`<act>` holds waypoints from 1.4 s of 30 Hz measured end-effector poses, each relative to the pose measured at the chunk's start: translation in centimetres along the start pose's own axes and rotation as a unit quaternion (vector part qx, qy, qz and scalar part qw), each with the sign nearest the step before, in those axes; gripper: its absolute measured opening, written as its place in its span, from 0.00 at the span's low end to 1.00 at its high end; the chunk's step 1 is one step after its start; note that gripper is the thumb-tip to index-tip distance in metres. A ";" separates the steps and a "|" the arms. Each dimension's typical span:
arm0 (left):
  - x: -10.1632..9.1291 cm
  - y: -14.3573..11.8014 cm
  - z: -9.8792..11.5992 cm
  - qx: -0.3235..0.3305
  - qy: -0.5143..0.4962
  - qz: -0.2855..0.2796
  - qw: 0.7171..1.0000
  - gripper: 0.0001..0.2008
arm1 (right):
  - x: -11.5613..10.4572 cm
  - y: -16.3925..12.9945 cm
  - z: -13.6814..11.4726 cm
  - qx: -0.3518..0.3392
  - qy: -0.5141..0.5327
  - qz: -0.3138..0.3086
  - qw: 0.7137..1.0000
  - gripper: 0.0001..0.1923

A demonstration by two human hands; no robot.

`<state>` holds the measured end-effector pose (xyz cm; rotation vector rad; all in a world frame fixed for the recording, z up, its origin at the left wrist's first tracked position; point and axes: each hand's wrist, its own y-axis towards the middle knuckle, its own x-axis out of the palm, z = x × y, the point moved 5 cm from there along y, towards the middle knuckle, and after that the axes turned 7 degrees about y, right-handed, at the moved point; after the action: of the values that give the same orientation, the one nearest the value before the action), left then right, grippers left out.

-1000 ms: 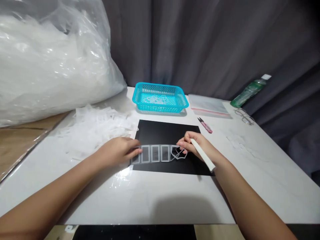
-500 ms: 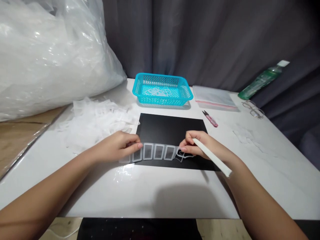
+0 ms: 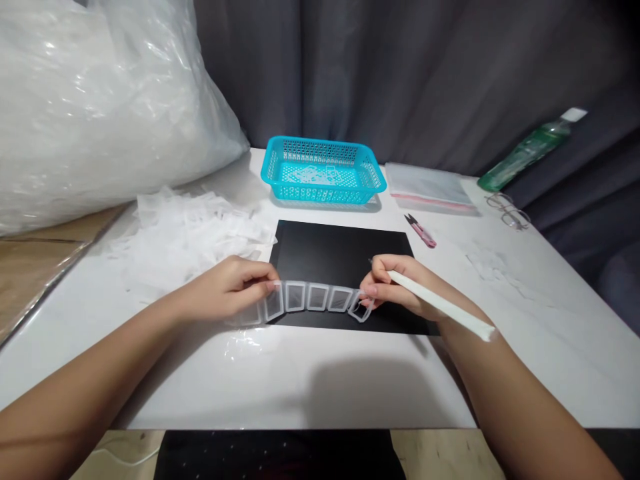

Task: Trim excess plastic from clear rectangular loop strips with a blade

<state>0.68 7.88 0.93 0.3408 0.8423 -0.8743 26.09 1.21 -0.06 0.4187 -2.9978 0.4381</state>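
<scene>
Clear plastic, moulded as a strip of small rectangular frames, stretches between a person's two bare hands above the near edge of a black mat on a white marble-patterned table. The left hand is curled closed with its fingertips pinching the strip's left end, where the frames bend downward over the mat's corner. The right hand is also closed: its thumb and forefinger grip the strip's right end, and a slim white tool lies held in the same hand, its long handle slanting back along the wrist toward the viewer; its tip is hidden by the fingers. The strip sags slightly in the middle, and it is unclear whether it touches the mat. To the left of the mat lies a loose pile of clear plastic pieces, and behind that a very large clear bag stuffed with more plastic. Beyond the mat stands a turquoise basket with perforated walls, holding a few clear pieces. To its right lie a flat zip bag, small pink snips, a pair of glasses and a green bottle with a white cap, leaning against a dark grey curtain.
</scene>
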 end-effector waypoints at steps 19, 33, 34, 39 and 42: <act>-1.1 -0.6 2.6 0.141 0.245 0.156 0.947 0.11 | 0.5 -1.7 -2.9 -0.202 -0.285 0.048 0.936 0.18; 2.1 -0.5 2.4 0.238 0.258 -0.031 0.936 0.12 | -0.9 -0.7 -1.6 -0.082 -0.495 -0.003 0.865 0.16; 2.1 -0.5 2.3 0.236 0.251 -0.031 0.938 0.12 | -0.9 -0.5 -1.3 -0.077 -0.506 0.008 0.859 0.17; 2.1 -0.4 1.8 0.218 0.236 -0.037 0.946 0.11 | -0.1 0.3 -0.3 -0.070 -0.520 0.037 0.851 0.16; 2.2 -0.4 1.6 0.213 0.222 -0.043 0.950 0.09 | 0.3 0.2 -0.4 -0.071 -0.500 0.043 0.862 0.15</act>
<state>1.98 5.55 0.23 0.9110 1.0852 -1.0799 25.81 1.44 0.29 0.6606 -4.0216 -0.0582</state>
